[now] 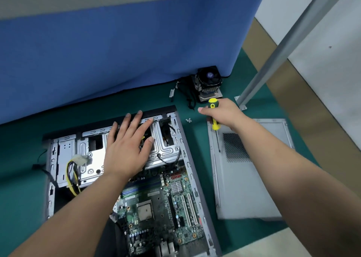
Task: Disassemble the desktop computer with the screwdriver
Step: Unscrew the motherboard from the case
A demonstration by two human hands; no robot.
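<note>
The open desktop case (187, 159) lies on its side on the green mat. Inside it show the green motherboard (162, 204) and a silver drive cage (91, 155). My left hand (128, 147) rests flat on the drive cage with fingers spread, holding nothing. My right hand (224, 113) is to the right of the case, above the mat, closed around the yellow-and-black handle of the screwdriver (214, 124). Its shaft points down toward me over the removed side panel (252, 182). Loose screws (188, 120) lie between the case and my right hand.
A removed CPU cooler with fan (209, 83) and black cables stands at the back by the blue partition (117, 51). A grey metal post (273, 57) with a bolted foot rises at the right. Yellow and black power wires (72, 176) hang at the case's left.
</note>
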